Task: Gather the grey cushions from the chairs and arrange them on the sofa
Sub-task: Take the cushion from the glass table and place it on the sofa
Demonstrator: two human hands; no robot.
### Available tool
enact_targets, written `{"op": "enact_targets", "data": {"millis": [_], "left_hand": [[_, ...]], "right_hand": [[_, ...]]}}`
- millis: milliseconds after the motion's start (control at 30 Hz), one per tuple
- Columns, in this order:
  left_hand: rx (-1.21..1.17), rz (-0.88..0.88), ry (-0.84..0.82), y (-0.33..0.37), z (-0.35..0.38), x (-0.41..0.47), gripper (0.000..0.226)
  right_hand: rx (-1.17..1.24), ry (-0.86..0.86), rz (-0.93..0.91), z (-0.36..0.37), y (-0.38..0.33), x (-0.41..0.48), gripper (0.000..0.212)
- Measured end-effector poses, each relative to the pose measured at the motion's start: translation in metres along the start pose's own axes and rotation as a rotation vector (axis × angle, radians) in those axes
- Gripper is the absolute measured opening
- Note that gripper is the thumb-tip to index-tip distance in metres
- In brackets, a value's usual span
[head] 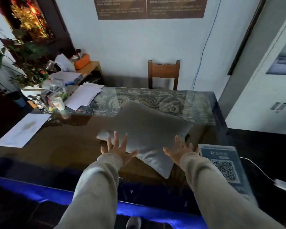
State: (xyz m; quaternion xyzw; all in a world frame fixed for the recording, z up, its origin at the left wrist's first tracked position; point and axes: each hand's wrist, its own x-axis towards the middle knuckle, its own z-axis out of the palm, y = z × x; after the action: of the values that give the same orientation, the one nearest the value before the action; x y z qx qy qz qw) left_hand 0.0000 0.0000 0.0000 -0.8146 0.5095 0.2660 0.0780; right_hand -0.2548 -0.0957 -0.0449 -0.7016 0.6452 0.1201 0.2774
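Two hands over one grey cushion [147,129] on the glass-topped desk [64,142].

Left hand [118,148] and right hand [180,150] both spread flat, fingers splayed, gripping nothing; cannot tell if the fingertips touch the cushion's near edge. Cushion lies corner-on toward the wearer. QR placard [225,167] just right of it. Wooden chair [163,74] at the far side. Papers [83,95] far left.

cushion [147,129]: on worktop [64,142], centre
chair [163,74]: behind worktop
papers [84,95]: left rear
QR sheet [225,166]: right of cushion
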Motion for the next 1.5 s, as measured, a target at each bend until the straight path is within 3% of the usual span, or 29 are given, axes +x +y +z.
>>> {"op": "enact_targets", "data": {"millis": [233, 300, 600, 733, 867, 1000, 1133, 1233, 1333, 1433, 1500], "left_hand": [[0.108, 0.144, -0.143, -0.008, -0.021, 0.096, 0.093], [0.109, 0.172, -0.167, -0.017, -0.037, 0.158, 0.090], [-0.047, 0.082, -0.063, -0.031, -0.042, 0.310, 0.080], [-0.095, 0.099, 0.141, -0.021, -0.031, 0.324, 0.089], [-0.155, 0.093, 0.228, -0.025, -0.023, 0.328, 0.101], [-0.198, 0.036, 0.163, -0.021, -0.035, 0.330, 0.109], [-0.429, -0.158, 0.070, -0.037, -0.060, 0.346, 0.125], [-0.528, -0.138, 0.019, -0.041, -0.084, 0.355, 0.120], [-0.568, -0.114, 0.027, -0.033, -0.088, 0.334, 0.121], [-0.716, -0.057, -0.076, -0.018, -0.074, 0.294, 0.116], [-0.785, 0.031, -0.167, 0.003, -0.053, 0.243, 0.107]], "right_hand": [[0.224, -0.086, 0.262, 0.025, -0.030, 0.047, 0.102], [0.338, -0.075, 0.340, 0.030, -0.057, 0.084, 0.103], [0.563, 0.098, 0.667, 0.034, -0.076, 0.146, 0.125], [0.596, 0.171, 0.729, 0.030, -0.081, 0.163, 0.128], [0.620, 0.166, 0.756, 0.038, -0.078, 0.168, 0.129], [0.663, 0.173, 0.755, 0.034, -0.077, 0.163, 0.128], [0.767, 0.187, 0.731, 0.025, -0.071, 0.152, 0.140], [0.947, 0.236, 0.723, 0.016, -0.059, 0.133, 0.145], [1.034, 0.273, 0.705, 0.016, -0.045, 0.102, 0.131], [1.078, 0.325, 0.773, 0.032, -0.022, 0.052, 0.121], [1.188, 0.412, 0.840, 0.045, 0.011, -0.016, 0.097]]}}
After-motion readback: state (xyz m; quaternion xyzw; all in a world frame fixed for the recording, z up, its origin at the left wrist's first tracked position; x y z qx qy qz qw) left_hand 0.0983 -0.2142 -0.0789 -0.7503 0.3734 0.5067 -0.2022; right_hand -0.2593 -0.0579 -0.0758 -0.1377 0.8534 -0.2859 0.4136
